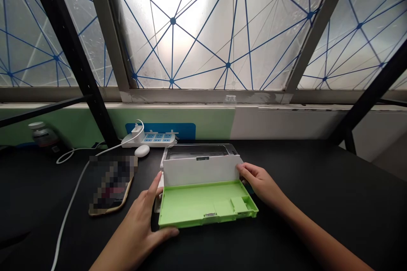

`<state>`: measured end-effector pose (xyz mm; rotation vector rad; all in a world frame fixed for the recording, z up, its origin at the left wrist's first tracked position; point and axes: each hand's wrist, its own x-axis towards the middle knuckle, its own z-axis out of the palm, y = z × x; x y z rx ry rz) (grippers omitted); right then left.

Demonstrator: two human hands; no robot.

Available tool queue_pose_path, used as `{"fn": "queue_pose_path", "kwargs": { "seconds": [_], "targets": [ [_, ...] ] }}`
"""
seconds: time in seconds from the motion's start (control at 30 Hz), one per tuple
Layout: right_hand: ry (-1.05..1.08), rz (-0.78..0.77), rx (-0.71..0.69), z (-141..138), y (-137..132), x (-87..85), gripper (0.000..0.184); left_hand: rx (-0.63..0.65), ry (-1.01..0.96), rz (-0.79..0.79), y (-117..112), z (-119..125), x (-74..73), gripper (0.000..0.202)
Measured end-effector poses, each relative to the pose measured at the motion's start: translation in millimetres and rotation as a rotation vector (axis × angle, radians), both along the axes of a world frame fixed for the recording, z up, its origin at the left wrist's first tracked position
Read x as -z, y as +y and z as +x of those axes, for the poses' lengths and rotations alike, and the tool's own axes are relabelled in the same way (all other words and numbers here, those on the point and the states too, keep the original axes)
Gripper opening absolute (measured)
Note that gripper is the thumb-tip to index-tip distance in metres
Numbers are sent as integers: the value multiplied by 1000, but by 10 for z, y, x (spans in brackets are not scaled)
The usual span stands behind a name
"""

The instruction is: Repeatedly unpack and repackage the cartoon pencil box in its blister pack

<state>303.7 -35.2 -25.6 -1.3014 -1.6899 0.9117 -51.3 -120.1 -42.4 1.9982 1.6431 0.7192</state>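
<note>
A green plastic case (203,203) lies open on the black desk (318,203), its white lid (200,170) standing upright at the back. My left hand (143,220) grips the case's left end, thumb along the front edge and fingers up the side. My right hand (259,182) pinches the lid's right edge and the case's right end. Behind the lid lies a clear plastic tray (200,151).
A phone (110,184) lies left of the case. Behind it are a white earbud case (142,150), a power strip (152,139) with a white cable (70,203), and a dark jar (44,135) at far left. A frosted window and black frame bars rise behind the desk.
</note>
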Motion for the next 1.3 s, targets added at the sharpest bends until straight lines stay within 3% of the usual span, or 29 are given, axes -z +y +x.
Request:
{"fn": "queue_pose_path", "kwargs": {
  "seconds": [0.2, 0.33, 0.43, 0.6, 0.73, 0.9, 1.1, 1.23, 1.3],
  "targets": [
    [-9, 5, -2, 71, -48, -65, 59, -29, 20, 26, 37, -24, 55, 90],
    [8, 68, -113, 162, -145, -78, 72, -138, -21, 49, 63, -6, 6, 64],
    [-136, 90, -199, 142, -223, -88, 82, -201, -23, 56, 62, -7, -41, 55],
    [-284, 98, -215, 36, -245, -114, 47, -160, -7, 132, 57, -47, -20, 55],
    [-198, 30, -63, 35, -192, -112, 42, -38, 33, 130, 86, -48, -20, 53],
    [-238, -38, -36, 3, -129, -56, 39, 26, 95, 27, 114, -10, -38, 47],
    [-573, 255, 111, -58, -101, 3, 29, -17, 94, 132, 115, -46, 94, 57],
    [-734, 507, 46, -204, -171, -94, 18, 5, 134, 84, 85, -21, 89, 72],
    [-761, 560, -28, -372, -194, -168, 17, 14, 139, 65, 79, -5, 77, 75]
  ]
}}
